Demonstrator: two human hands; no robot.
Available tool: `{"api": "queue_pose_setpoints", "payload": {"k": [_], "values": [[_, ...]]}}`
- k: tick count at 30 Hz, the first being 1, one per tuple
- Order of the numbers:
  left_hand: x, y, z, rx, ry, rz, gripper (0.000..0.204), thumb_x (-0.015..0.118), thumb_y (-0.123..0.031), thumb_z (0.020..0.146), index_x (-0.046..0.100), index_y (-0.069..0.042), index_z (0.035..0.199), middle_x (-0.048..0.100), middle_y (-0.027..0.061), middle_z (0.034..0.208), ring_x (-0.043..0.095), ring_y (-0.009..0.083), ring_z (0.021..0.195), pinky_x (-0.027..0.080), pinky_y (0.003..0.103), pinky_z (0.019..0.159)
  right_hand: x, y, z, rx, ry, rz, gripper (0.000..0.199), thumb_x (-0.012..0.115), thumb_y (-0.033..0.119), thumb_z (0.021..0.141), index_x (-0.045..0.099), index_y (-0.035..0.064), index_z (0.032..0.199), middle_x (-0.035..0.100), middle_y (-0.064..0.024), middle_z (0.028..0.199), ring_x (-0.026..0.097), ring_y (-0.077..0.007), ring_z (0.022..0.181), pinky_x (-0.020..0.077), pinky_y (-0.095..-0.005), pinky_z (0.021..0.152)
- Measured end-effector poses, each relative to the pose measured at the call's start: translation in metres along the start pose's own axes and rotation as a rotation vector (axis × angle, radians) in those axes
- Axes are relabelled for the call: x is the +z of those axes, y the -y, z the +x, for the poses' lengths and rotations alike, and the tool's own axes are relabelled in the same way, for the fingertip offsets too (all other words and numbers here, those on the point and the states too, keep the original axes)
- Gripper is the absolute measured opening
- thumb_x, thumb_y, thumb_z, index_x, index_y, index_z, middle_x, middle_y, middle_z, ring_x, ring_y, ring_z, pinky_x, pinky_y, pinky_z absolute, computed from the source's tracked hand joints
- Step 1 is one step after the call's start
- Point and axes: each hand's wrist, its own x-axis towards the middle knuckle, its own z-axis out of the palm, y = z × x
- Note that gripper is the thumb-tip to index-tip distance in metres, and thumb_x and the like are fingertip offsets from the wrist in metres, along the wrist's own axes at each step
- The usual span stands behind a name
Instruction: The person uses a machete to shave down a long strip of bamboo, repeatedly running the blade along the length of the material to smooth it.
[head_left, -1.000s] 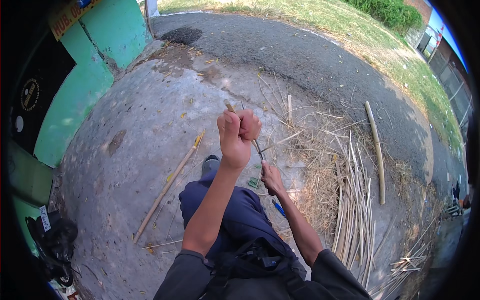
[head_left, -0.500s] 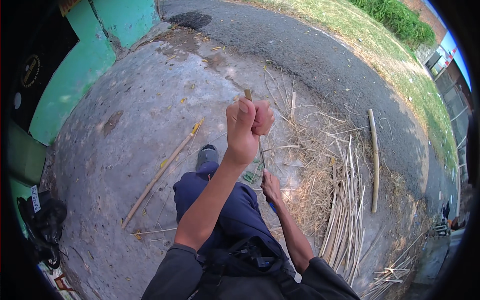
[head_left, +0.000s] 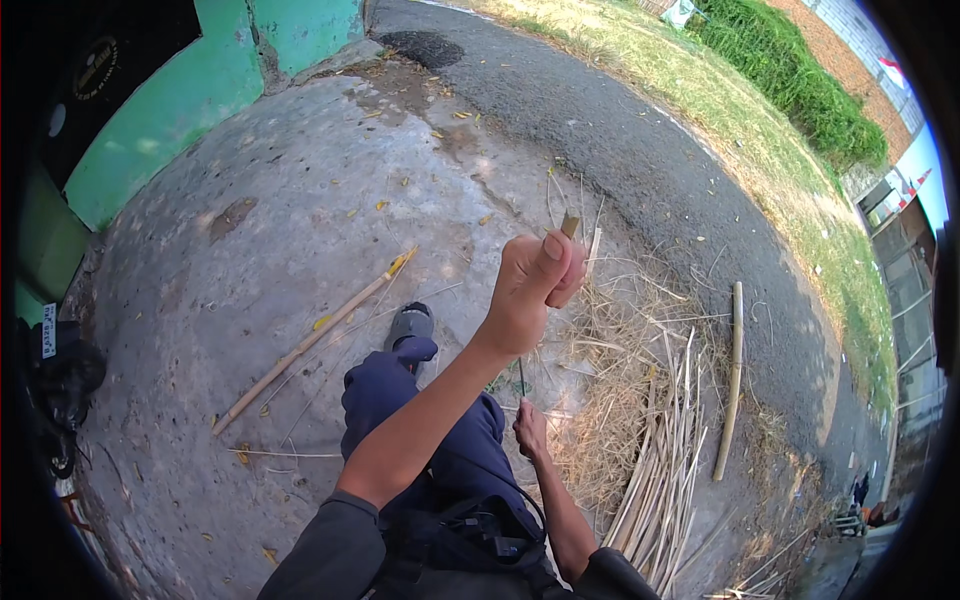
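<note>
Clenching a stick [head_left: 570, 226] mid-frame is the left hand [head_left: 533, 288]; the right hand [head_left: 530, 428] grips a thin tool [head_left: 521, 376]; wispy shavings [head_left: 606, 420] and long strips [head_left: 660, 470] lie lower right.

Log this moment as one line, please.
left hand: gripping short strip, end showing above | right hand: gripping thin dark tool | pale strips: piled at right

The grey concrete ground [head_left: 280, 230] carries a long pole [head_left: 313, 344], tangled fibrous shavings [head_left: 598, 440] and pale split strips [head_left: 655, 475].
</note>
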Motion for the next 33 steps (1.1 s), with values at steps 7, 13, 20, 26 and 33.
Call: {"api": "queue_pose_setpoints", "payload": {"k": [7, 13, 20, 26, 33], "values": [[-0.017, -0.008, -0.005, 0.03, -0.048, -0.021, 0.067, 0.036, -0.063, 0.107, 0.023, -0.013, 0.064, 0.019, -0.0059, 0.059, 0.018, 0.0075, 0.05, 0.013, 0.031, 0.049, -0.007, 0.061, -0.024, 0.021, 0.073, 0.285, 0.059, 0.042, 0.059, 0.105, 0.05, 0.0101, 0.074, 0.049, -0.002, 0.057, 0.043, -0.012, 0.044, 0.0327, -0.0297, 0.042], [-0.02, -0.005, 0.013, 0.023, -0.11, -0.052, 0.067, 0.033, -0.064, 0.107, 0.023, -0.013, 0.064, 0.018, -0.0062, 0.057, 0.017, 0.0074, 0.048, 0.012, 0.031, 0.048, -0.008, -0.003, -0.035, 0.433, 0.218, 0.425, 0.057, 0.041, 0.059, 0.106, 0.043, 0.0125, 0.073, 0.042, 0.0017, 0.057, 0.037, -0.0096, 0.043, 0.0287, -0.0288, 0.04], [-0.036, -0.006, 0.004, 0.005, -0.133, -0.092, 0.067, 0.032, -0.065, 0.107, 0.022, -0.014, 0.064, 0.017, -0.0066, 0.056, 0.015, 0.008, 0.048, 0.012, 0.032, 0.048, -0.018, 0.013, -0.031, 0.067, 0.075, 0.116, 0.056, 0.043, 0.052, 0.107, 0.045, 0.0104, 0.07, 0.045, 0.0001, 0.058, 0.043, -0.0105, 0.046, 0.0316, -0.0305, 0.042], [-0.038, -0.002, 0.012, 0.018, -0.084, -0.086, 0.067, 0.029, -0.066, 0.107, 0.023, -0.014, 0.065, 0.016, -0.0058, 0.056, 0.013, 0.0091, 0.048, 0.012, 0.033, 0.048, -0.012, 0.013, -0.021, 0.153, 0.177, 0.321, 0.055, 0.043, 0.053, 0.107, 0.047, 0.0095, 0.073, 0.045, -0.0007, 0.058, 0.045, -0.0114, 0.047, 0.034, -0.0305, 0.044], [-0.06, -0.006, 0.008, 0.017, -0.169, -0.179, 0.067, 0.028, -0.067, 0.106, 0.022, -0.014, 0.065, 0.014, -0.0049, 0.056, 0.009, 0.01, 0.049, 0.011, 0.033, 0.048, 0.014, 0.023, 0.011, 0.337, 0.138, 0.296, 0.056, 0.043, 0.057, 0.106, 0.045, 0.0119, 0.073, 0.044, 0.0011, 0.056, 0.038, -0.0103, 0.043, 0.0286, -0.0304, 0.04]]}}
